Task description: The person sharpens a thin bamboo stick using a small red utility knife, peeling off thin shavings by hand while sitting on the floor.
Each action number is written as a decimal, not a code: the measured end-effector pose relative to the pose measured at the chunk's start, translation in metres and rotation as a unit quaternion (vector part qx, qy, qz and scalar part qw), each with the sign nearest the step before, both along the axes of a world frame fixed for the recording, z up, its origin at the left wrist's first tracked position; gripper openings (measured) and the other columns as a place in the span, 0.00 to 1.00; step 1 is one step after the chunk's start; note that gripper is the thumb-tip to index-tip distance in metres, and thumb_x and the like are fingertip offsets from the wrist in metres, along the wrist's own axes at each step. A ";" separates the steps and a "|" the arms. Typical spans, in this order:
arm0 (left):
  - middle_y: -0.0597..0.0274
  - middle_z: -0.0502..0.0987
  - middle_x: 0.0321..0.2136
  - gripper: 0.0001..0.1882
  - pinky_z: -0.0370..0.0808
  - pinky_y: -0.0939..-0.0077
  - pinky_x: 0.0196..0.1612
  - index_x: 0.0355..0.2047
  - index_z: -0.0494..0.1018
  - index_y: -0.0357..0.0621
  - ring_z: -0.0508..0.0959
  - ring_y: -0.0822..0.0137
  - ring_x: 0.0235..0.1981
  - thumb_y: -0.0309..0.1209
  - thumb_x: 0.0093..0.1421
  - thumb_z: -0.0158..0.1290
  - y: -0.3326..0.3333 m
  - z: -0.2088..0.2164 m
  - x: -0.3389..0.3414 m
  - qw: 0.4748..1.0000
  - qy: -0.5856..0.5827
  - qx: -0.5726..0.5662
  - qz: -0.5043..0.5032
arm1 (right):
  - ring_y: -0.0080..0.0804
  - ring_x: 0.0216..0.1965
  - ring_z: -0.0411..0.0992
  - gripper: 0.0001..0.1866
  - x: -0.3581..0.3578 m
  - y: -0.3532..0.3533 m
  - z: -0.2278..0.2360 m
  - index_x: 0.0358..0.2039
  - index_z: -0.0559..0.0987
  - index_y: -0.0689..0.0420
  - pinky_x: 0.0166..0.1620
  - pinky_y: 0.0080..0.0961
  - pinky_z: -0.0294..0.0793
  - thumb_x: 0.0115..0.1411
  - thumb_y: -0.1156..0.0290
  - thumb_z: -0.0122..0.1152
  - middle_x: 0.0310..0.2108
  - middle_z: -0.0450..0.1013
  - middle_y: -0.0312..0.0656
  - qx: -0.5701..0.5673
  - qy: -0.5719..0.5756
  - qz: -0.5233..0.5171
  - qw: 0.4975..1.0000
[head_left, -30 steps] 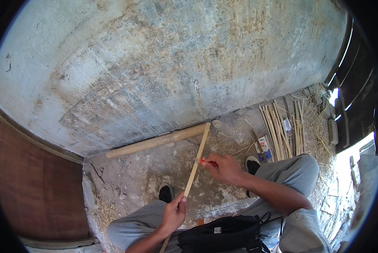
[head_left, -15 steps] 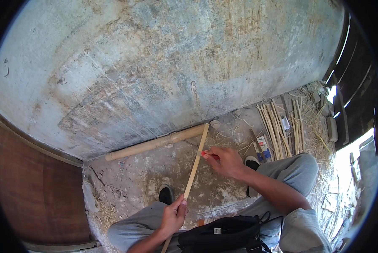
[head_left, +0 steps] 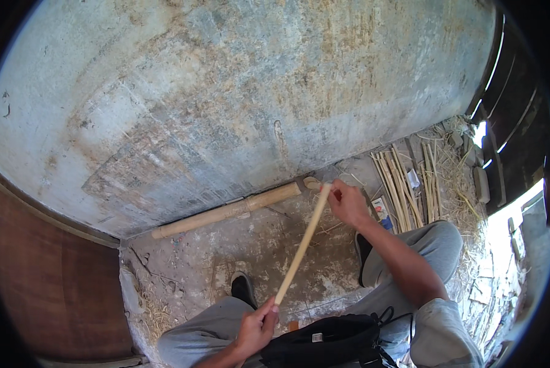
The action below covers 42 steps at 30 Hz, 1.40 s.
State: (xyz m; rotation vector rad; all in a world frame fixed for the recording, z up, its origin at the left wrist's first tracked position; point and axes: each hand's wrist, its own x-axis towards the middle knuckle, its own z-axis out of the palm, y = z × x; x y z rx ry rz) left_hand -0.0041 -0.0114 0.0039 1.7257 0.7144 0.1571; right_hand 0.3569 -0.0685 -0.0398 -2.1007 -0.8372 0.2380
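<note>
A long pale bamboo strip [head_left: 301, 248] slants up from my lap toward the wall. My left hand [head_left: 258, 328] is closed round its lower part, thumb on top. My right hand [head_left: 348, 203] is at the strip's far end, fingers pinched together and touching or very near it. What lies inside those fingers is hidden; no red shows there now. Beyond the strip, a thick round bamboo pole [head_left: 229, 211] lies on the floor along the foot of the wall.
Several split bamboo sticks [head_left: 401, 187] lie at the right, near a small white-and-blue packet [head_left: 383, 211]. Dry straw and shavings [head_left: 459, 178] litter the right side. A stained wall [head_left: 256, 92] rises ahead, and a brown wooden panel [head_left: 54, 270] stands at the left. A black bag [head_left: 324, 340] rests on my lap.
My right hand has moved up and away along the strip to its far end. The red tool it held against the strip is now out of sight. The strip has swung right.
</note>
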 end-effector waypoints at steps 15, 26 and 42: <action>0.66 0.71 0.17 0.17 0.69 0.80 0.25 0.56 0.73 0.35 0.70 0.80 0.20 0.29 0.70 0.51 0.024 -0.006 0.006 0.996 0.023 0.051 0.066 | 0.26 0.19 0.68 0.13 -0.043 0.013 0.007 0.36 0.79 0.58 0.25 0.28 0.68 0.64 0.61 0.63 0.19 0.73 0.42 0.159 0.060 0.044 0.985; 0.65 0.71 0.17 0.17 0.69 0.80 0.24 0.56 0.74 0.35 0.69 0.81 0.20 0.29 0.69 0.52 0.011 0.006 0.009 0.993 0.039 0.103 0.031 | 0.43 0.18 0.73 0.13 -0.038 0.005 0.019 0.31 0.78 0.58 0.25 0.38 0.70 0.64 0.60 0.62 0.17 0.73 0.45 0.089 0.037 0.069 0.993; 0.71 0.69 0.20 0.18 0.65 0.84 0.25 0.57 0.72 0.32 0.66 0.82 0.22 0.29 0.71 0.49 0.014 -0.003 0.005 0.998 0.023 0.050 0.035 | 0.51 0.24 0.77 0.12 -0.038 0.001 0.018 0.32 0.78 0.54 0.28 0.43 0.74 0.63 0.59 0.63 0.21 0.76 0.45 0.053 -0.025 0.098 0.993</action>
